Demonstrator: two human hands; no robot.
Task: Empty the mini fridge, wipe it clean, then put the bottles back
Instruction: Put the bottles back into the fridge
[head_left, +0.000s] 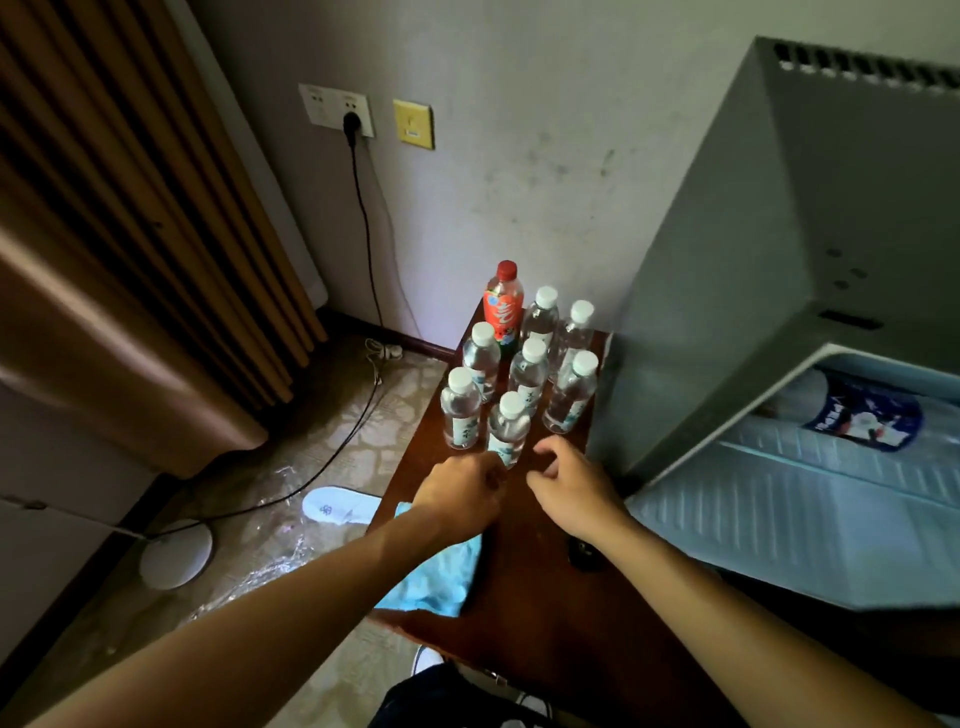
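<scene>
Several clear water bottles with white caps stand grouped on a dark wooden table (545, 597), with a red-capped red bottle (503, 304) at the back. My left hand (462, 491) is at the base of the nearest water bottle (508, 431), fingers curled; it hides the bottle's foot, so a grip is unclear. My right hand (569, 480) hovers just right of that bottle, loosely curled and holding nothing. The grey mini fridge (779, 234) stands to the right, its door (769, 514) swung open. A large bottle with a blue label (862, 415) lies in the door shelf.
A light blue cloth (436, 577) lies on the table's left edge under my left forearm. On the floor to the left are a white slipper (340, 506), a black cable and a round white lamp base (176, 553). Brown curtains hang at the far left.
</scene>
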